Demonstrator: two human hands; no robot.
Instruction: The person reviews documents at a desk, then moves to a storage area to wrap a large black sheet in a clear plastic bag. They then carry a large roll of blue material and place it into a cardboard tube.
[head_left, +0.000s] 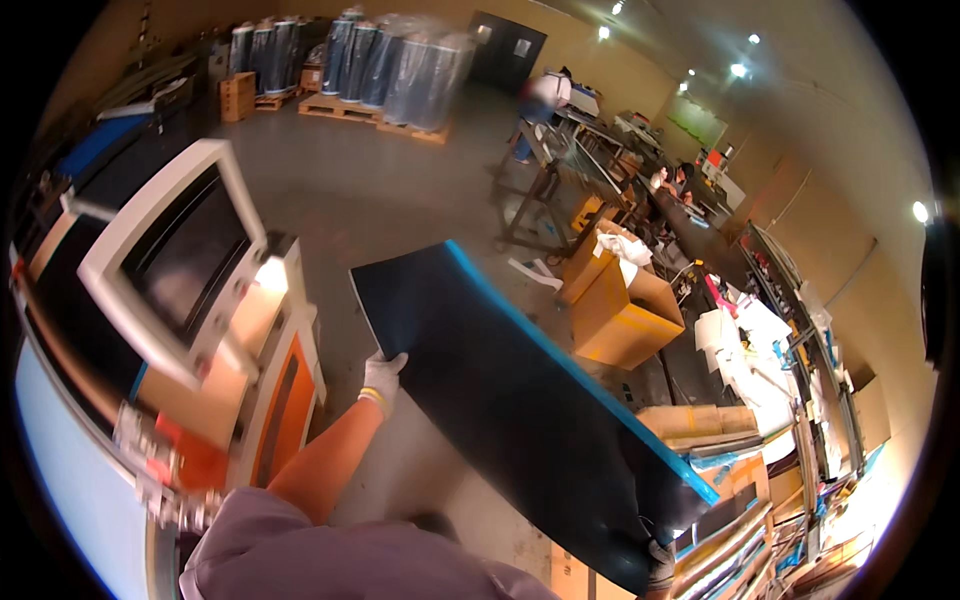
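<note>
A large dark flat sheet (520, 390) with a bright blue edge stretches from upper left to lower right in front of me. My left hand (381, 379), in a white glove, grips its left long edge. My right hand (660, 565), gloved as well, holds the sheet's lower right end near the picture's bottom; it is partly hidden by the sheet. The sheet hangs above the grey floor, tilted.
A machine with a white-framed hinged lid (170, 270) and orange front stands at my left. Open cardboard boxes (620, 310) sit right of the sheet. Stacked panels (740, 540) lie at lower right. Wrapped rolls on pallets (390, 70) stand far back. People work at benches (590, 150).
</note>
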